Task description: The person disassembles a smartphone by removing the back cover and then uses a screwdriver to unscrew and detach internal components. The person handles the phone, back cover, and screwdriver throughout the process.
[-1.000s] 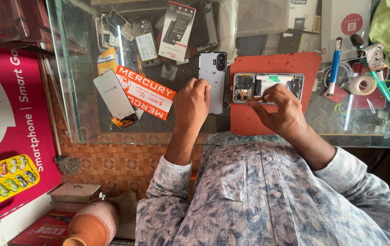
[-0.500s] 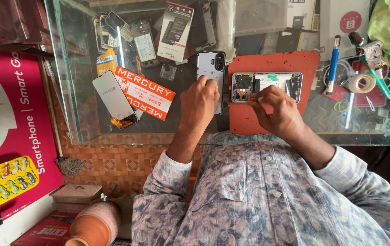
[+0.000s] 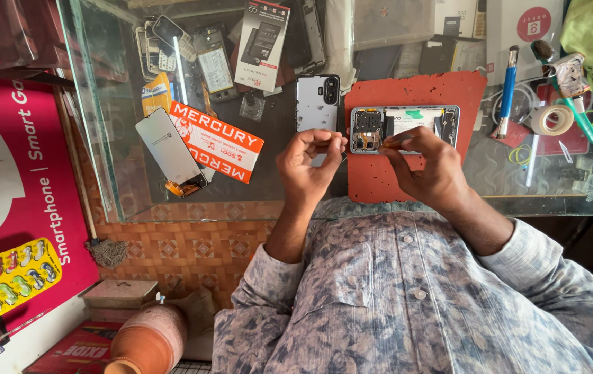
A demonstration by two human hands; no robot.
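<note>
An opened phone (image 3: 407, 119) with its inner boards bare lies on a red mat (image 3: 414, 93) on the glass counter. My right hand (image 3: 429, 167) rests over the phone's near edge, pinching a thin tool (image 3: 392, 143) whose tip points left at the phone's camera end. My left hand (image 3: 308, 166) hovers just left of the mat with thumb and fingers pinched together; anything between the fingertips is too small to make out. A grey phone back cover (image 3: 317, 97) lies just beyond the left hand.
A loose phone screen (image 3: 170, 151), an orange-and-white packet (image 3: 217, 140) and several phone parts lie at the left of the counter. A blue pen (image 3: 506, 93), tape roll (image 3: 551, 119) and green cloth (image 3: 590, 38) sit at the right. The glass edge (image 3: 241, 215) runs along the front.
My left hand has lifted off the back cover and pinched its fingers together. My right hand has shifted slightly on the phone with its tool.
</note>
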